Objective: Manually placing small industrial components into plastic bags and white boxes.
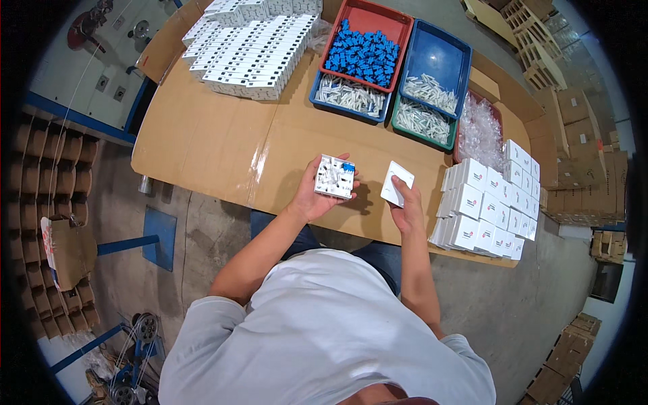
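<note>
My left hand (310, 196) holds a square white plastic box (329, 181) from beneath, its fingers round the edges. White parts and one small blue piece (347, 167) sit inside the box, which faces up. A flat white cover plate (397, 181) is pinched in my right hand (409, 208), tilted, with the thumb on its face. The box and the plate are apart, both above the near part of the cardboard-covered table (223, 155).
Rows of white boxes (253, 54) stand at the back left. Stacked trays hold blue connectors (364, 54) and white pieces (351, 94). A blue tray (437, 50) and a tray of clear plastic bags (480, 125) are farther right. White cartons (482, 209) are stacked at the right edge.
</note>
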Demonstrator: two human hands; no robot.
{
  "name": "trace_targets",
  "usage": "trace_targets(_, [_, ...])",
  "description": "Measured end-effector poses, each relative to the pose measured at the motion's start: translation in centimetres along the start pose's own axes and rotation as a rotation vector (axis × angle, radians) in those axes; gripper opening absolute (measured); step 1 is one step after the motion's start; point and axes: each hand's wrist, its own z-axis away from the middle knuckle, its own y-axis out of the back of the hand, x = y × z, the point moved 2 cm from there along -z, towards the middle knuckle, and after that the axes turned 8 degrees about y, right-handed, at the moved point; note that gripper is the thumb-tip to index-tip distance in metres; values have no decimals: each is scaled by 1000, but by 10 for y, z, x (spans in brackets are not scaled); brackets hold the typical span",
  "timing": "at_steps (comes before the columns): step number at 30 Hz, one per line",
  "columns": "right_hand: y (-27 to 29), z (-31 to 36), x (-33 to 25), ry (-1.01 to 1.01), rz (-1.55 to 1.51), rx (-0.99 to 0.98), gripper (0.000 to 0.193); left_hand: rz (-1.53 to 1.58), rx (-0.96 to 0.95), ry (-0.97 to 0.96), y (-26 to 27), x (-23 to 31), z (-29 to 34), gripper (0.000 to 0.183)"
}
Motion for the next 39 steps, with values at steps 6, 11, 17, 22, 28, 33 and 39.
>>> trace_targets(6, [-17,11,-21,-142,-286,-113,41,82,-27,24,-9,-1,2,74])
trace_targets(11, [8,2,-6,2,11,-64,42,85,-12,27,-14,0,0,73])
trace_targets(17, [18,-7,4,33,167,-4,40,124,-42,17,-11,0,1,71])
trace_targets(22, [14,-6,5,108,-33,-46,43,173,-54,3,-4,0,3,68])
trace_targets(28, [-14,1,-10,-29,-106,-324,59,126,75,1,-12,-3,4,66])
trace_targets(33, [-29,7,-22,-115,-286,-414,62,97,62,17,-10,-2,5,68])
trace_targets(39, [-34,13,-24,20,-87,-473,64,4,132,46,-21,-3,8,66])
